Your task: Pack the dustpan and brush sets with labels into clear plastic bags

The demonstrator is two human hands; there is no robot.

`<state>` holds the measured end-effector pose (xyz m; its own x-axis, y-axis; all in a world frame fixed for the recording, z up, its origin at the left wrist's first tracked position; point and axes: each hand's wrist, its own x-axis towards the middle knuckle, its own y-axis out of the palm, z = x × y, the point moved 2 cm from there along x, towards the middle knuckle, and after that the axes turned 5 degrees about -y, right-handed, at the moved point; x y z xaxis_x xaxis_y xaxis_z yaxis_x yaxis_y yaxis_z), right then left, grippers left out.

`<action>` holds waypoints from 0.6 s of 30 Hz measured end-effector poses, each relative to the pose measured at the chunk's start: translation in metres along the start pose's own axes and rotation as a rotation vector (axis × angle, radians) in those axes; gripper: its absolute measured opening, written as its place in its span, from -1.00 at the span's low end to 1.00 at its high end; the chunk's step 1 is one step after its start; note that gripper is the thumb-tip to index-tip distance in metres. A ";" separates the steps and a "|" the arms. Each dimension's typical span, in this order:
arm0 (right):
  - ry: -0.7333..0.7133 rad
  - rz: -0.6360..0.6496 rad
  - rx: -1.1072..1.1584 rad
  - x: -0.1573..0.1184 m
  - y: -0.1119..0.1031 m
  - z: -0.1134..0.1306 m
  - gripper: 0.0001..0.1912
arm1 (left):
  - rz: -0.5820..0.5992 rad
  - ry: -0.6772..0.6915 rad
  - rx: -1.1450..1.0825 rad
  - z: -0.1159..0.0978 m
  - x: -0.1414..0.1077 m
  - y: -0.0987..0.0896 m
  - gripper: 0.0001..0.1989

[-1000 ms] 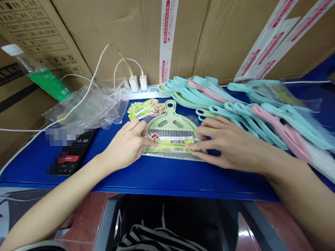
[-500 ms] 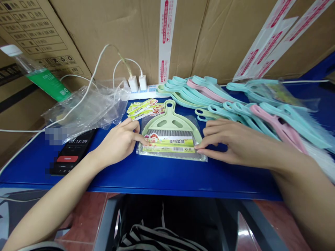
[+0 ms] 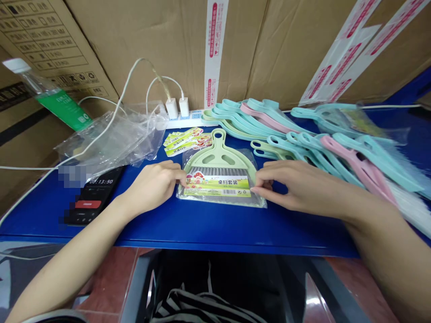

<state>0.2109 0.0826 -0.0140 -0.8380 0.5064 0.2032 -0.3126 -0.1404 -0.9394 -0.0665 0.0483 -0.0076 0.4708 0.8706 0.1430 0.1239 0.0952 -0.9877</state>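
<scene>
A light green dustpan [image 3: 215, 158] with a grey-bristled brush [image 3: 220, 171] lies flat before me, its handle pointing away. A clear plastic bag [image 3: 232, 200] covers its lower part, and a printed label card [image 3: 217, 184] with mushrooms sits across the front. My left hand [image 3: 160, 184] has curled fingers closed at the bag's left edge. On the right edge, my right hand [image 3: 286, 183] pinches the bag between thumb and fingers beside the card's end. What exactly lies under the left fingertips is hidden.
Spare label cards [image 3: 185, 140] lie behind the dustpan. Blue, green and pink dustpans [image 3: 245, 119] and brushes [image 3: 357, 157] are piled at right. At left are empty plastic bags [image 3: 114, 139], a phone [image 3: 92, 197], a bottle [image 3: 62, 105] and a power strip [image 3: 188, 118] with cables.
The left forefinger has drawn back from the card's face to the bag's left edge. My right fingers have curled in a little at the right edge. The dustpan stays in place.
</scene>
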 end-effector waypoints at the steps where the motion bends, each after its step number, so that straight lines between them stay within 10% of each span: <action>1: 0.014 -0.006 -0.002 0.000 0.001 0.000 -0.72 | 0.004 -0.006 0.011 0.000 0.000 0.000 -0.60; 18: -0.016 -0.018 -0.086 0.004 0.004 0.003 -0.73 | 0.031 -0.053 0.004 -0.009 -0.002 -0.002 -0.72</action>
<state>0.2050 0.0817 -0.0166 -0.8396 0.4948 0.2241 -0.2888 -0.0571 -0.9557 -0.0601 0.0421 -0.0056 0.4275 0.8974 0.1091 0.1065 0.0699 -0.9919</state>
